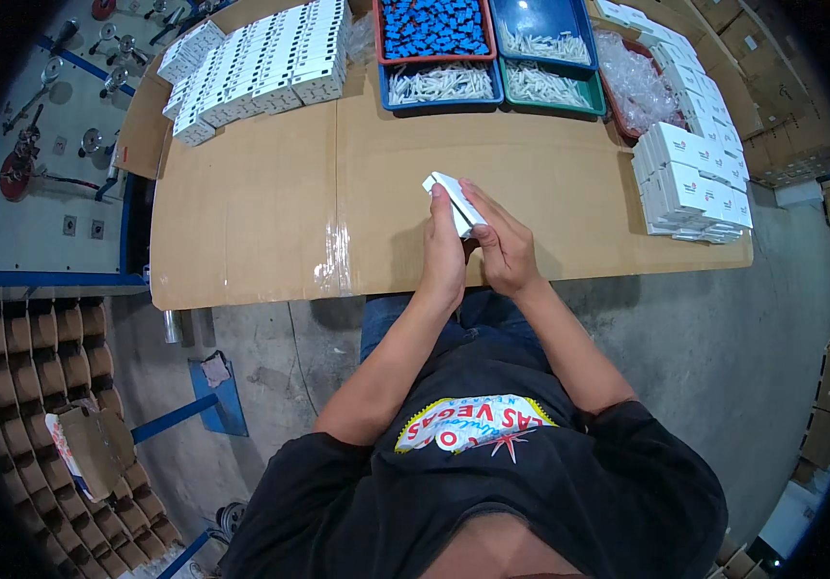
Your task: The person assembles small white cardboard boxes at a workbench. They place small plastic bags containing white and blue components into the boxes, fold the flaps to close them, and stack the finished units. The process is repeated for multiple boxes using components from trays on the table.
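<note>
Between my two hands, just above the near edge of the cardboard-covered table (251, 203), I hold a small white carton (456, 201). My left hand (444, 246) is closed along its left side, thumb pointing up. My right hand (507, 241) wraps its right side, with the fingers at the far end and the thumb near the close end. A dark gap runs along the carton's top, so a flap looks partly raised. What lies inside is hidden.
Stacked white cartons stand at the far left (265, 63) and right (695, 183). At the back are a red bin of blue pieces (434, 60), blue and green bins of white pieces (555, 108), and clear plastic bags (635, 82). A divided cardboard rack (39, 386) is lower left.
</note>
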The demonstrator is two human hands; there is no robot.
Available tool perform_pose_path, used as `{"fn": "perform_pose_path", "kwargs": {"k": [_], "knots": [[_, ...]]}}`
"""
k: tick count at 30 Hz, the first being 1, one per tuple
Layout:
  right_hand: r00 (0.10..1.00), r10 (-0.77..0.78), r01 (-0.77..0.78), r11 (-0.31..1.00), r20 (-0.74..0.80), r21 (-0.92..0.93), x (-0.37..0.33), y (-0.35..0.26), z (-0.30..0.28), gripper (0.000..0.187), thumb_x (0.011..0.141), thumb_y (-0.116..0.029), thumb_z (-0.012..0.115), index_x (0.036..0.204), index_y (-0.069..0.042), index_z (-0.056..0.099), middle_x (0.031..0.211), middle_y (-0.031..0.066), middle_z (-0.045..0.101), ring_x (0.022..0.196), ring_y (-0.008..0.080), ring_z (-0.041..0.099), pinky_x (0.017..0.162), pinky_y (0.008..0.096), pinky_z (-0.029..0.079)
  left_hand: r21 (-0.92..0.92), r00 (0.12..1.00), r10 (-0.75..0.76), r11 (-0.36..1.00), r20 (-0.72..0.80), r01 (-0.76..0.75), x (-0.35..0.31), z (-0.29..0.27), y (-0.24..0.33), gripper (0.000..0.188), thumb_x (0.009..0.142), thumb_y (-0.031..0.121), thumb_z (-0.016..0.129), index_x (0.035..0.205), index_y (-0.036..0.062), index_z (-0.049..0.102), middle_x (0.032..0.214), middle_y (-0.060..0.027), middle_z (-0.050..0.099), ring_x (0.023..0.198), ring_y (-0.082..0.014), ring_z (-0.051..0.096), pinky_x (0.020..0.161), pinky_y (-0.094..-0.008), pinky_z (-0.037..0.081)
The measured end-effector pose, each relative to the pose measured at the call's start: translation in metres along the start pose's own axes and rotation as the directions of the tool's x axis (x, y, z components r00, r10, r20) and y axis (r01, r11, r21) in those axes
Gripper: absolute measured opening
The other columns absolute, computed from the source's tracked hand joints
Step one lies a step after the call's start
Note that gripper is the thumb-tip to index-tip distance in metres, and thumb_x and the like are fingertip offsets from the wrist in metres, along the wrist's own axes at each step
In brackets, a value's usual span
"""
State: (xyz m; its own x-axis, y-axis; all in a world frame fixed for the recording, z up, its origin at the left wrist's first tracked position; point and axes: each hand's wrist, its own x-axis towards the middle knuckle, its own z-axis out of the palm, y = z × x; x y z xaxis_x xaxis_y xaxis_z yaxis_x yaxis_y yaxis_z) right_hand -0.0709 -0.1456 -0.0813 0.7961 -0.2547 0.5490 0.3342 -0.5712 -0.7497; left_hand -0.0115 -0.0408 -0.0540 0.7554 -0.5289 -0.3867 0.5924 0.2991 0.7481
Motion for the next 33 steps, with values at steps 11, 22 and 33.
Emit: {"fn": "perform_pose_path", "kwargs": {"k": [11,22,33], "knots": [[0.997,0.073,-0.072,0.994,-0.007,0.083,-0.005,-0.001,0.002,0.039,0.106,-0.017,0.053,0.138,0.005,0.059,0.14,0.0244,0.062,0.133,0.0381,0.059,0.11,0.0415,0.046,0.003,1.0,-0.005,1.0,-0.022,0.006,0.0,-0.003,-0.005,0.064,0.107,0.061,0.037,0.141,0.0081,0.047,0.123,-0.0087,0.06,0.113,-0.0186,0.062,0.095,-0.0361,0.052],[0.992,0.08,-0.106,0.94,0.094,0.323,0.007,-0.002,-0.007,0.049,0.108,-0.03,0.053,0.143,0.004,0.055,0.153,0.023,0.051,0.145,0.0348,0.046,0.119,0.0419,0.035,0.089,0.988,0.142,0.985,0.054,-0.146,0.013,-0.015,-0.011,0.062,0.109,0.058,0.036,0.145,0.0089,0.045,0.127,-0.0088,0.06,0.114,-0.0166,0.061,0.097,-0.034,0.05],[0.799,0.575,-0.555,0.593,0.175,0.583,0.022,-0.024,-0.035,0.056,0.109,-0.041,0.052,0.146,0.0,0.053,0.139,0.0128,0.061,0.129,0.0207,0.056,0.106,0.0352,0.045,0.471,0.697,0.551,0.514,0.459,-0.717,0.017,-0.023,-0.004,0.094,0.088,0.027,0.076,0.161,0.0001,0.023,0.153,-0.0196,0.041,0.135,-0.0314,0.049,0.115,-0.0425,0.038]]}}
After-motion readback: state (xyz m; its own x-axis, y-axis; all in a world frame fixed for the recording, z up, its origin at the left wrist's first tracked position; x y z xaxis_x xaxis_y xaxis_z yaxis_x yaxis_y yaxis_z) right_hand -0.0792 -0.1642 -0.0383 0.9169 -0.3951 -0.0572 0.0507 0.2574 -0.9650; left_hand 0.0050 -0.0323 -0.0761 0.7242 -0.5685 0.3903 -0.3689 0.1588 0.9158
